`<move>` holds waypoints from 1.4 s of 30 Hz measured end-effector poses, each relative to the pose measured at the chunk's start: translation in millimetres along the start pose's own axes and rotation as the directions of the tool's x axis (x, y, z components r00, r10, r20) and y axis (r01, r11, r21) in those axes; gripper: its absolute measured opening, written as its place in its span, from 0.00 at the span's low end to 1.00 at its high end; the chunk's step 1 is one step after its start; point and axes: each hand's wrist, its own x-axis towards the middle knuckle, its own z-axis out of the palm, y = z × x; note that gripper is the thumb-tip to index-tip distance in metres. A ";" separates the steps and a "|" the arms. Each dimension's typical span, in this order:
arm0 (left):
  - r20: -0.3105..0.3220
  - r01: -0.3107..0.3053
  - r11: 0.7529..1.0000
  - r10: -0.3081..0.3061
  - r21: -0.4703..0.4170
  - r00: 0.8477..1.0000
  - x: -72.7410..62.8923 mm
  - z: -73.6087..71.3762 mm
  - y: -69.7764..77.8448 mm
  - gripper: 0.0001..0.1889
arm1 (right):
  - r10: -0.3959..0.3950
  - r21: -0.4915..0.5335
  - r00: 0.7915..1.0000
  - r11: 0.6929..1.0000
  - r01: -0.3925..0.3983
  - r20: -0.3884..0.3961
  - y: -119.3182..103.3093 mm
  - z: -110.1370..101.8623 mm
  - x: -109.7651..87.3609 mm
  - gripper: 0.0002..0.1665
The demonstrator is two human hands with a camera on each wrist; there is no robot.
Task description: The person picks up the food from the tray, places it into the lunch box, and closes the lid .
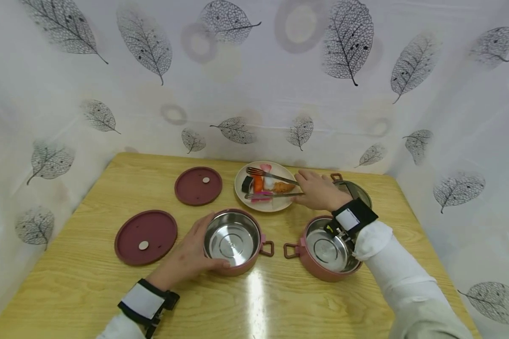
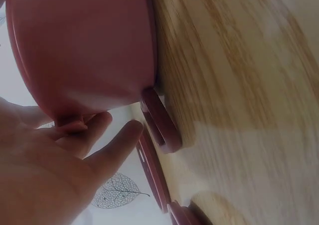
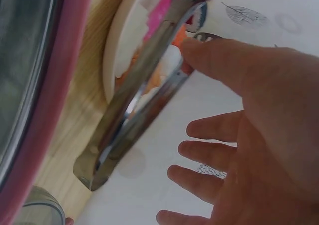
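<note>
My left hand [image 1: 193, 249] holds the left side of a pink pot [image 1: 237, 270] with a steel interior, its thumb along the near rim. In the left wrist view, fingers [image 2: 117, 147] reach beside the pot's rim and a small handle [image 2: 160, 122]. My right hand [image 1: 318, 190] is at the closed end of metal tongs [image 1: 282, 178], fingers extended and spread in the right wrist view. Their fork-like tips lie over a plate [image 1: 239, 188] holding sushi pieces, an orange strip and a browned piece. A second pink pot [image 1: 318, 270] stands below my right wrist.
Two dark red round lids [image 1: 197, 186] [image 1: 142, 235] lie on the left of the wooden table [image 1: 85, 282]. A glass lid [image 1: 365, 193] with a reddish handle is at the right rear. A leaf-printed white curtain [image 1: 254, 94] surrounds the table.
</note>
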 end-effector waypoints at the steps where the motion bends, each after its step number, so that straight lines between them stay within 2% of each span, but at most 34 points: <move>1: -0.001 0.003 1.000 -0.003 -0.004 1.000 -0.2 -0.2 -0.4 0.66 | -0.001 -0.008 1.000 1.000 0.001 0.010 -0.1 1.9 4.0 0.45; 7: -0.001 -0.019 1.000 0.019 -0.018 1.000 -0.6 -1.8 -2.1 0.72 | 0.002 -0.032 0.999 0.999 -0.001 0.043 -2.0 10.4 24.3 0.39; 13: -0.009 -0.030 0.999 0.030 -0.037 1.000 -0.1 -1.1 -3.0 0.70 | 0.016 -0.037 0.999 0.999 -0.014 0.048 -2.1 15.9 35.7 0.32; 20: -0.009 -0.025 0.998 0.025 -0.050 1.000 -1.7 -1.0 -2.2 0.70 | 0.019 -0.016 1.000 1.000 -0.019 0.022 -1.7 22.0 42.2 0.32; 25: -0.017 -0.035 0.998 0.034 -0.055 0.999 -1.0 -0.3 -3.3 0.69 | 0.008 -0.018 1.000 1.000 -0.008 -0.003 -2.5 24.3 43.0 0.32; 29: -0.008 -0.021 0.998 0.021 -0.061 1.000 -1.2 0.5 -3.6 0.69 | -0.008 0.004 1.000 1.000 0.008 -0.010 -2.7 24.9 41.0 0.32; 34: -0.005 -0.015 0.998 0.014 -0.061 1.000 -1.7 1.1 -3.5 0.69 | -0.056 0.056 0.997 0.997 0.059 -0.058 -0.7 24.0 35.5 0.32; 42: -0.012 -0.018 0.999 0.018 -0.041 1.000 -1.8 1.4 -4.4 0.70 | -0.128 0.126 0.981 0.981 0.147 -0.148 5.6 24.1 29.2 0.28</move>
